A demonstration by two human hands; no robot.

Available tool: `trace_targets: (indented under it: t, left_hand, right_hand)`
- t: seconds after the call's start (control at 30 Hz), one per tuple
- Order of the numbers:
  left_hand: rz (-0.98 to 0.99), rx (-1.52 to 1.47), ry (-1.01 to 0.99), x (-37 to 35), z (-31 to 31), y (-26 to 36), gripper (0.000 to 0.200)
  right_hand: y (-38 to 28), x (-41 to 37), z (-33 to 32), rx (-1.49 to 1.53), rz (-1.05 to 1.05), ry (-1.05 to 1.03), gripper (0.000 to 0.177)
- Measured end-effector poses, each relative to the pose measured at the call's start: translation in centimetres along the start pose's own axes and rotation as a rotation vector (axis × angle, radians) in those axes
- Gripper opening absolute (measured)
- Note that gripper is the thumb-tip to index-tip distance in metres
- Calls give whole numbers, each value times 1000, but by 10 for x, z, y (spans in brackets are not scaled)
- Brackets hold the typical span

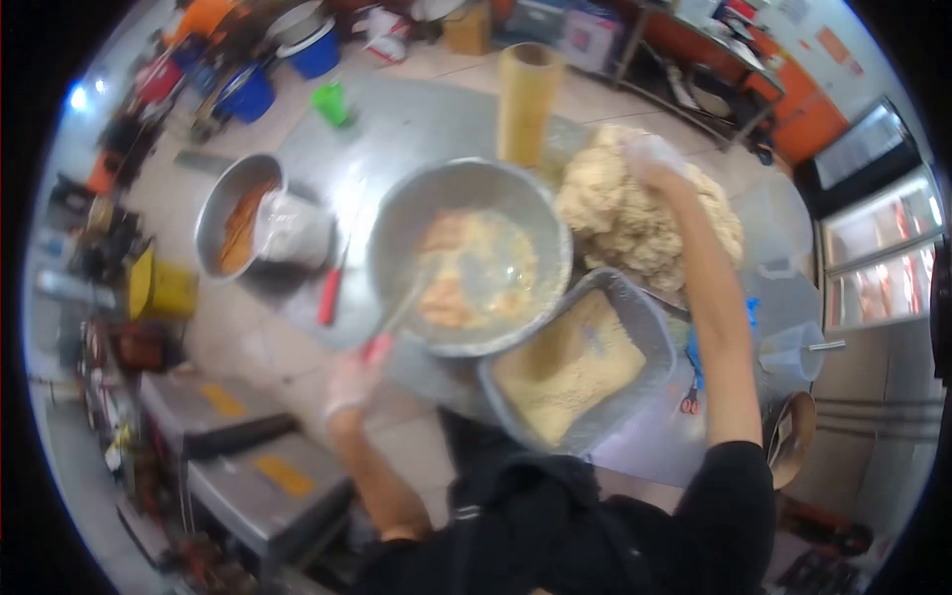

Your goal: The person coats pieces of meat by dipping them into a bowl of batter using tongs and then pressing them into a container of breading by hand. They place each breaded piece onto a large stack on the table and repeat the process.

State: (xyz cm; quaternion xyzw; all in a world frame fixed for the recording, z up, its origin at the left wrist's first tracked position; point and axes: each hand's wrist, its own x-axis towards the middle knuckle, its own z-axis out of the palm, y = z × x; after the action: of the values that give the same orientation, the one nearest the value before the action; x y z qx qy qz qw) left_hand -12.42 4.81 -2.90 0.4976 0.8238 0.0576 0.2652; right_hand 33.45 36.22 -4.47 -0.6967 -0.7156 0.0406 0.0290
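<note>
My left hand (pixel 355 381), in a clear glove, is closed round the red handle of a utensil (pixel 402 302) that reaches into a large metal bowl (pixel 389 213). In the bowl lie pale orange pieces in a yellowish wet mix (pixel 476 268). Reaching far forward on the right, my right hand (pixel 653 157), also gloved, touches the top of a big heap of shaggy pale food (pixel 635 213); its fingers are blurred. Between the bowl and my body is a grey tub (pixel 659 347) of pale yellow crumbs or powder (pixel 570 372).
A tall yellowish cylinder (pixel 526 104) stands behind the bowl. To the left are a metal pot (pixel 206 233) with orange-brown contents and a white bag (pixel 290 230), and a red-handled tool (pixel 329 296). A clear jug (pixel 790 352) and red-handled scissors (pixel 691 400) are at the right.
</note>
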Motion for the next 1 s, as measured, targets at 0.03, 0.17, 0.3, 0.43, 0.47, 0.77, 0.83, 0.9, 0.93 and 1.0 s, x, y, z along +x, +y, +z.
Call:
trace_targets:
  t: [0.03, 0.17, 0.3, 0.43, 0.47, 0.77, 0.83, 0.9, 0.93, 1.0]
  left_hand:
    - [-86, 103, -28, 4, -5, 13, 64]
    - [-107, 255, -20, 31, -4, 36, 59]
    - [-63, 367, -2, 65, 3, 61, 53]
    - [25, 445, -35, 82, -6, 81, 48]
    - [34, 446, -36, 93, -2, 81, 48]
    - [205, 465, -38, 119, -34, 88, 54]
    - [189, 443, -128, 136, -44, 65, 58]
    - [172, 425, -219, 140, -57, 50, 61]
    - [199, 336, -238, 127, -69, 45, 63]
    - [235, 253, -266, 112, -84, 31, 66]
  right_hand:
    - [3, 7, -2, 35, 40, -32, 41]
    - [72, 30, 55, 386, -264, 272, 41]
    - [26, -39, -2, 542, -69, 362, 28]
    - [43, -64, -8, -8, -131, 218, 37]
    - [66, -56, 13, 239, -151, 261, 37]
    - [43, -104, -24, 674, -46, 222, 39]
    - [38, -114, -32, 681, -34, 220, 40]
    - [30, -124, -42, 591, -120, 235, 41]
    - [39, -120, -33, 594, -111, 239, 41]
    - [62, -108, -11, 418, -173, 324, 40]
